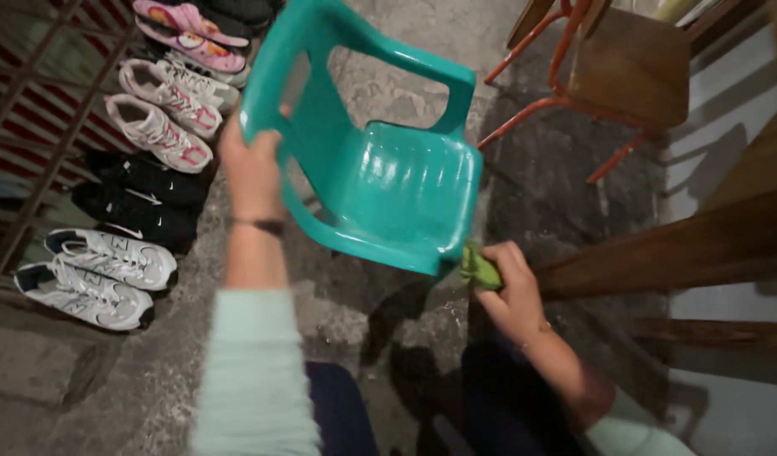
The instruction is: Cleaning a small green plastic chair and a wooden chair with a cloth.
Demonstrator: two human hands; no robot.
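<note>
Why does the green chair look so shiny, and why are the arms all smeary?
Head view: light glares in white streaks off the teal plastic chair; the left hand and right hand with its green cloth are motion-blurred; the shoes look sharper; a dark shadow falls on the concrete floor.

A single head-worn camera is looking steeply down from the person's own eye level onto a rough grey concrete floor (110, 380). It is sitting close: the small teal moulded plastic chair (388, 186) is filling the centre, with a row of paired sneakers (127, 211) running toward nine and eleven o'clock and a wooden-seated, orange-framed chair (625, 67) at one o'clock.
</note>
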